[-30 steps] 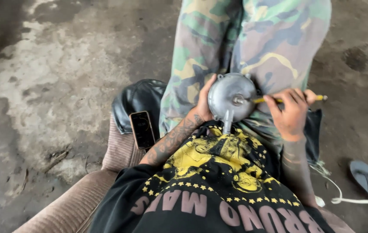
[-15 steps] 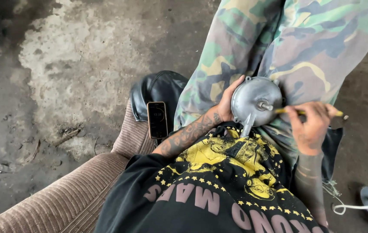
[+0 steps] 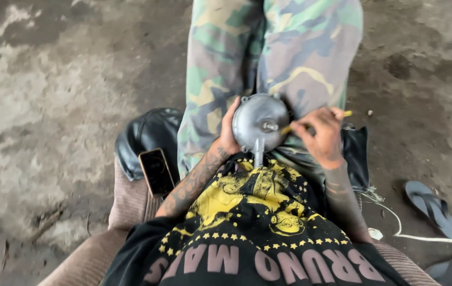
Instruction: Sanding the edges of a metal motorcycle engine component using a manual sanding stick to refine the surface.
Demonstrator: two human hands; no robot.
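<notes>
- Grey metal, round and domed, the housing (image 3: 260, 123) rests on the person's lap against the camouflage trousers (image 3: 279, 58), its short pipe stub pointing down toward the black and yellow shirt (image 3: 252, 212).
- Left hand (image 3: 229, 132) cups the housing's left rim, fingers curled behind it and thumb near the front; it is closed on the part and steadies it.
- Right hand (image 3: 321, 136) pinches a slim yellow-handled tool (image 3: 310, 124), probably a small screwdriver, whose tip meets the fitting at the middle of the dome. The fingers are wrapped tight about the handle, the yellow end poking out past the knuckles.
- To do this well, I judge the tool should stay in line with the centre fitting, with pressure going straight in so the tip does not skid across the smooth dome.
- The left hand would best press the housing into the thigh, so the turning force does not spin the whole part.
- Both forearms come in from the body's sides with elbows bent; the left wrist is bent inward around the rim, the right wrist cocked over the tool.
- A black phone (image 3: 156, 171) lies at the seat's left edge on the brown ribbed cushion (image 3: 130, 204), beside a black leather bag (image 3: 146, 137).
- A grey sandal (image 3: 432, 207) and a white cord (image 3: 427, 237) lie on the concrete floor (image 3: 51, 116), well apart from the hands.
</notes>
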